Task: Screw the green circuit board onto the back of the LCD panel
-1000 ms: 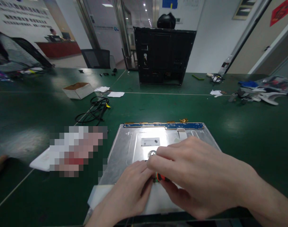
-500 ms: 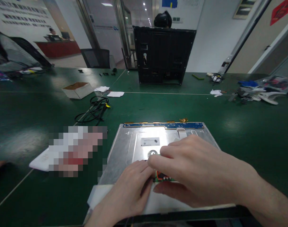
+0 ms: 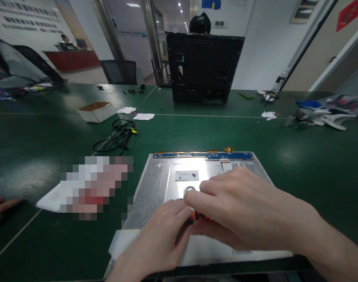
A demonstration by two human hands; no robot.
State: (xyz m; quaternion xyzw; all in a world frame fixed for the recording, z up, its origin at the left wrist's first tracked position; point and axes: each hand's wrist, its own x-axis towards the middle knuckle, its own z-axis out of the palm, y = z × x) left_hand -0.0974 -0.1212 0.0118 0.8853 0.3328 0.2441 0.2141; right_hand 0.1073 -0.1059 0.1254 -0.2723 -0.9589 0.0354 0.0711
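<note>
A silver metal panel [image 3: 149, 184] lies on the green table, a narrow blue circuit board [image 3: 184, 156] along its far edge and a printed label [image 3: 186, 176] near its middle. Over the near half of the panel, my left hand [image 3: 164, 231] has its fingers bent together, their tips meeting my right hand. My right hand [image 3: 237, 211] is closed beside it, thumb and fingers drawn in around a small red and black object [image 3: 200, 215]. Most of that object is hidden by the fingers. Whatever my left fingertips hold is hidden.
Black cables [image 3: 117, 137] and an open box [image 3: 97, 112] lie beyond the panel to the left. A black monitor housing [image 3: 204, 68] stands at the back, a person's head above it. Another person's hand [image 3: 2, 207] rests at the left edge. Bagged items [image 3: 340, 105] lie far right.
My right thumb has moved up toward the fingers, closing the gap and covering the green board edge seen before. The other person's hand at the left reaches further into view.
</note>
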